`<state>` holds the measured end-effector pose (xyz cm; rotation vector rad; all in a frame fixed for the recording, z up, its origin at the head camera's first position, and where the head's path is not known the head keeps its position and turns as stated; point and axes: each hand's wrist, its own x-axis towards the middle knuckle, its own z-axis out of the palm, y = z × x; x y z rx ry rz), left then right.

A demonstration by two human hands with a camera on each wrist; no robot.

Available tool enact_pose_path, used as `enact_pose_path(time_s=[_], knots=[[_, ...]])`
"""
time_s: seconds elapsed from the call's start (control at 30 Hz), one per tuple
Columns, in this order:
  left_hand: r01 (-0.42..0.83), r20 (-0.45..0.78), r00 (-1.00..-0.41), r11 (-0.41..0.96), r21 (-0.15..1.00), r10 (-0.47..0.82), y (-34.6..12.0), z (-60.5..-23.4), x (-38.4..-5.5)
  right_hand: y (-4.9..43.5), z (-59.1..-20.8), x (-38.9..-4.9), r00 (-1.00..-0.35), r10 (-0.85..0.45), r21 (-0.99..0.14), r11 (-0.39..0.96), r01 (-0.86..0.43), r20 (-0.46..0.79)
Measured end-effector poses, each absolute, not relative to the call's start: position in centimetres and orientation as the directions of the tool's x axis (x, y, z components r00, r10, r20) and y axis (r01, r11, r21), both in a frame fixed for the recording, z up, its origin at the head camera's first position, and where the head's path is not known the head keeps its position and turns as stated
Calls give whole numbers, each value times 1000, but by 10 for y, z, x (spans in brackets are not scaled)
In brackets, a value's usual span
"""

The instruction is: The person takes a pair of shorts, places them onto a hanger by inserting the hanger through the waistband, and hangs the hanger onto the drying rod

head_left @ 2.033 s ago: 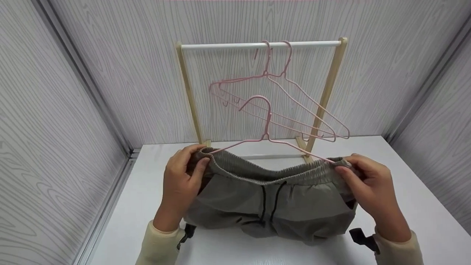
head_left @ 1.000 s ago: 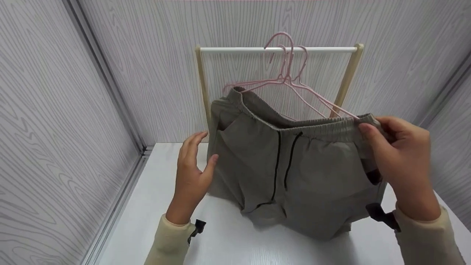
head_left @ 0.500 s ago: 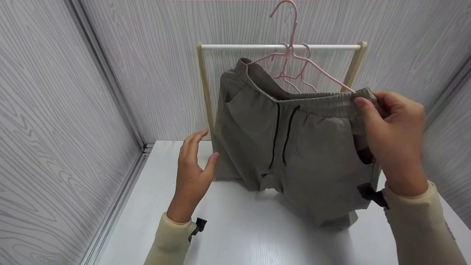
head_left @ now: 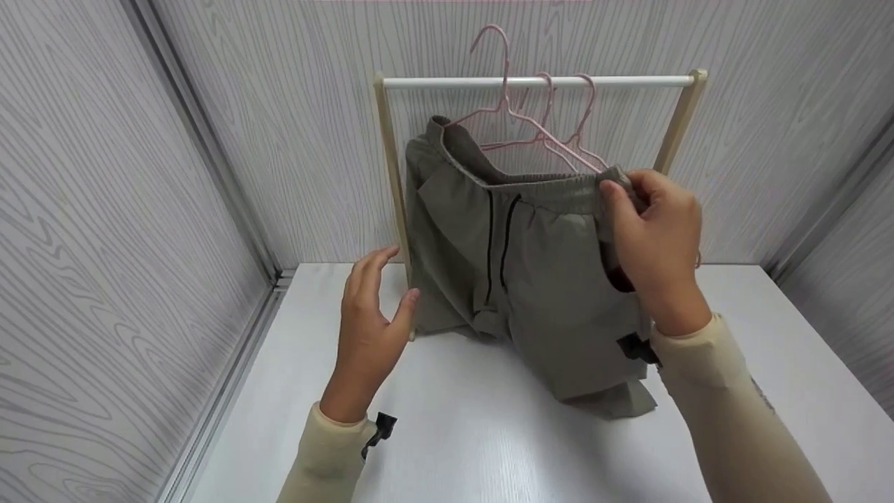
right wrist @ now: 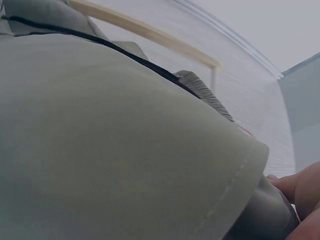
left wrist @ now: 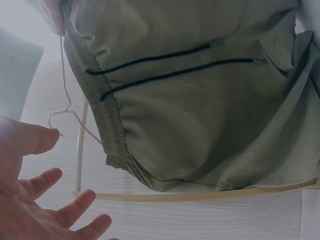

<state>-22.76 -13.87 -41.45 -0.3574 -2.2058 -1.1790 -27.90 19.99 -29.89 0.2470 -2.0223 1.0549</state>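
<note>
Grey-green drawstring shorts (head_left: 552,279) hang from a pink wire hanger (head_left: 506,84) whose arms go into the waistband. My right hand (head_left: 660,230) pinches the right end of the waistband with the hanger's arm end inside it. The hanger's hook stands above and in front of the white rail (head_left: 447,82), apart from the other hooks. My left hand (head_left: 370,314) is spread with nothing in it, left of the shorts. In the left wrist view, the left fingers lie apart below the waistband and its two black cords (left wrist: 165,75).
Two more pink hangers (head_left: 548,105) hang on the rail right of the held hook. Wooden posts (head_left: 677,126) carry the rail at both ends. The rack stands on a white table (head_left: 447,433), with patterned panels (head_left: 279,140) behind and at the sides.
The left hand has let go of the waistband and stayed low at the left. The right hand has lifted the shorts and hanger toward the rail, then shifted them left with the hook lowering.
</note>
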Motion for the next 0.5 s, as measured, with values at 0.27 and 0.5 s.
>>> enact_pose_path(time_s=[0.27, 0.5], knots=[[494, 621, -783, 573, 653, -32, -137, -413, -227, 183, -319, -295, -649, 209, -621, 597, -508, 732], [498, 621, -783, 567, 656, -31, -137, -415, -224, 174, -341, -301, -651, 203, -623, 587, -517, 732]])
